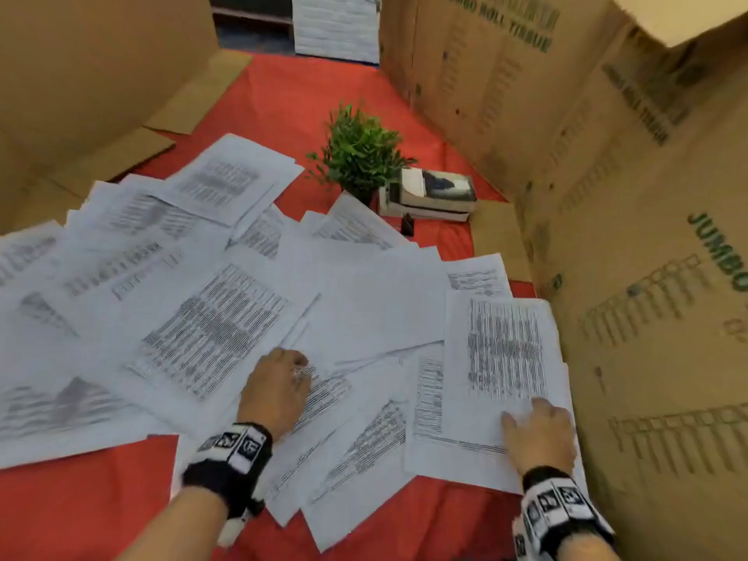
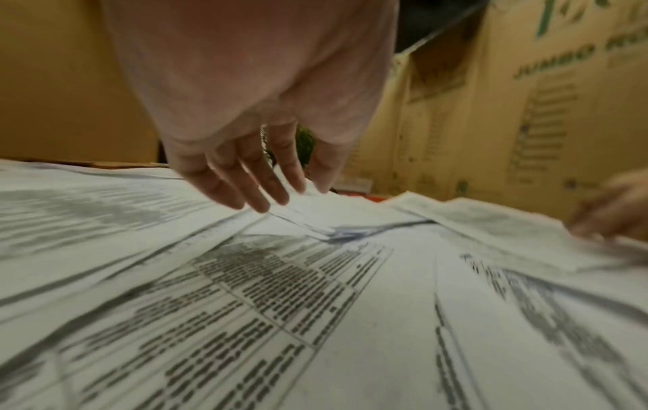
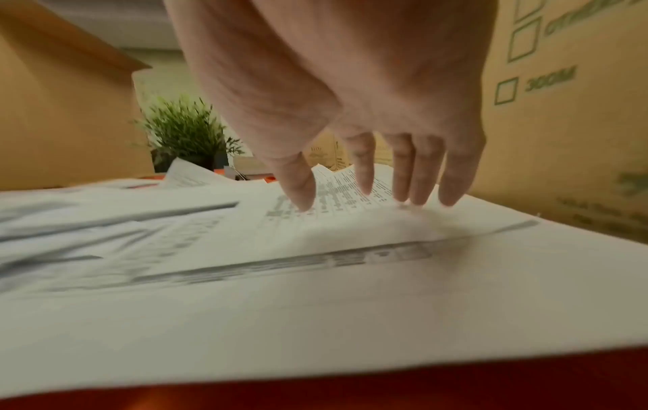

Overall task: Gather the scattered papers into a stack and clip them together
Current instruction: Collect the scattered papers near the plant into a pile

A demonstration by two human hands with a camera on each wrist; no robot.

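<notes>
Several printed white papers (image 1: 356, 309) lie scattered and overlapping across a red table cover (image 1: 81, 508). My left hand (image 1: 279, 386) lies palm down on the sheets at the lower middle, its straight fingers (image 2: 259, 194) touching a paper edge. My right hand (image 1: 538, 431) presses flat on a printed sheet (image 1: 502, 350) at the right, fingertips (image 3: 364, 180) down on the paper (image 3: 315, 291). A black binder clip (image 1: 408, 225) stands beyond the papers, beside the books.
A small green potted plant (image 1: 360, 151) and a low stack of books (image 1: 435, 196) sit at the back of the table. Tall cardboard boxes (image 1: 631, 196) wall in the right side and another (image 1: 81, 74) the left.
</notes>
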